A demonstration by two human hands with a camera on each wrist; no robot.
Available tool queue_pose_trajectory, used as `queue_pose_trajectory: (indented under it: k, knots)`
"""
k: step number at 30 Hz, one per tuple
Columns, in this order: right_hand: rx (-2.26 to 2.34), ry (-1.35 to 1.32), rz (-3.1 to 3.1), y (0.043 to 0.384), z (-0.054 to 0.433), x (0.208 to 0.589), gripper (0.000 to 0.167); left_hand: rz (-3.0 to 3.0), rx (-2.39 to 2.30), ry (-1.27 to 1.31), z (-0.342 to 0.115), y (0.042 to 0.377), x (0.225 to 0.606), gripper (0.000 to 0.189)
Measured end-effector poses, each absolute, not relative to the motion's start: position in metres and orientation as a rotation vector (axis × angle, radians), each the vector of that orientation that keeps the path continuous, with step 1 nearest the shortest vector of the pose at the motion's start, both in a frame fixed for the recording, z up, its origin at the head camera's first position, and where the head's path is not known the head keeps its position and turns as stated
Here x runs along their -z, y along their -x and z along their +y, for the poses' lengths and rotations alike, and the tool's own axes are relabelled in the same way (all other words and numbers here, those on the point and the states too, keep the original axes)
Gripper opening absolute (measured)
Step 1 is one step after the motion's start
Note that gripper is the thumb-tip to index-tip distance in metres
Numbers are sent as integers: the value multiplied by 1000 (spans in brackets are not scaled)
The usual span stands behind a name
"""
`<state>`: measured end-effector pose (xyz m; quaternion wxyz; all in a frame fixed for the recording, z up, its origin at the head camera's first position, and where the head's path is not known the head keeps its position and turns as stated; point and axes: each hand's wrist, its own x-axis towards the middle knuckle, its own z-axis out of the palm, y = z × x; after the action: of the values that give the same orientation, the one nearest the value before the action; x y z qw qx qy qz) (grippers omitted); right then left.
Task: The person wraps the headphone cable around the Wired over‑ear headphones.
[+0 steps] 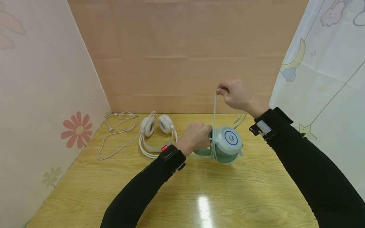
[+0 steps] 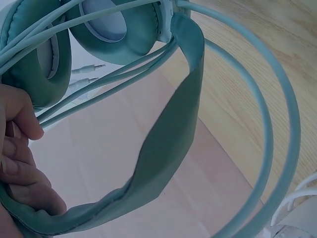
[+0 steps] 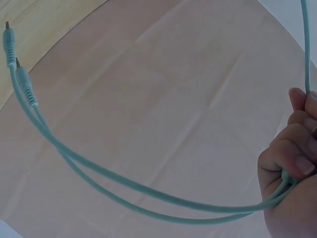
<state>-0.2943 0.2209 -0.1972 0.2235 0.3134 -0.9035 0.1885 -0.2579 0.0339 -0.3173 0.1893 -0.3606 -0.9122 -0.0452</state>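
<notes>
Green headphones (image 1: 226, 148) are held over the surface (image 1: 245, 193), headband (image 2: 171, 124) grasped by fingers of the left hand (image 1: 196, 136); the cable (image 1: 215, 110), pinched by fingers of the right hand (image 1: 236, 95), is looped round them several times, the plug end (image 3: 26, 84) apparently left unwound.

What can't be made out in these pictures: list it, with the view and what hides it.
- Head view: part of the green headband, behind the left hand.
- Head view: lettering on the red tag, too small to read.
- Left wrist view: most of the white headphones, cut off by the lower right corner.
- Right wrist view: part of the pale green cable, inside the right hand's curled fingers.
</notes>
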Motion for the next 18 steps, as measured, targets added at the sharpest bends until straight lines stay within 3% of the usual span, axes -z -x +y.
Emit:
queue_pose_trajectory:
  k: [18]
  knots:
    - [-625, -824, -2633, 318, 236, 238, 20, -2582, 110, 1058, 35, 252, 319, 13]
